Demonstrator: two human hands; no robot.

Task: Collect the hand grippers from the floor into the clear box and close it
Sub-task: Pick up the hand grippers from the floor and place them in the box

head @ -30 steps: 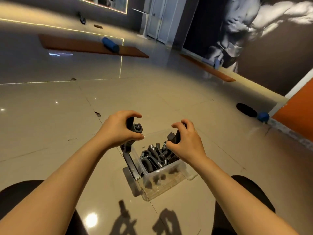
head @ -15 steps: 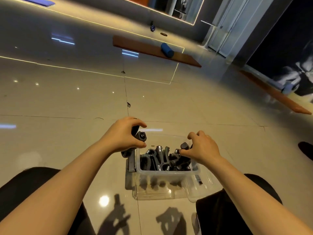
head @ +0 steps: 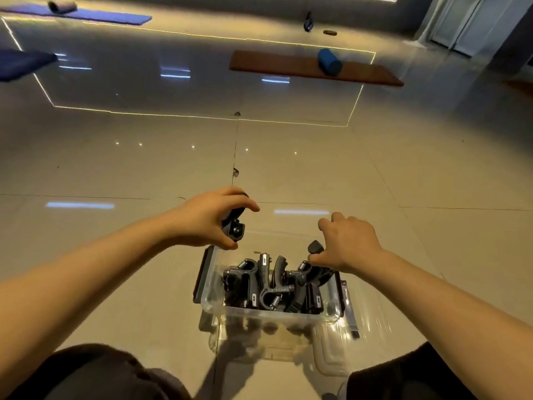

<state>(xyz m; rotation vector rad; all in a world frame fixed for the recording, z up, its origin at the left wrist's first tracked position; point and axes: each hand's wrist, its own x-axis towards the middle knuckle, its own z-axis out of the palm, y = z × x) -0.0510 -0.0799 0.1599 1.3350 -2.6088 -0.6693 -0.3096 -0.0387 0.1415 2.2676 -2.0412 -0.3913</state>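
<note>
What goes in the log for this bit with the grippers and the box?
left hand: holds hand gripper above clear box | right hand: on hand gripper in box | box: open

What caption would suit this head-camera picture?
Left hand holds a hand gripper above the clear box; right hand places another.

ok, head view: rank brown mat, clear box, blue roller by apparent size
1. brown mat and clear box: similar spans; the box is much nearer, so unsure
2. blue roller, plainly smallest
</note>
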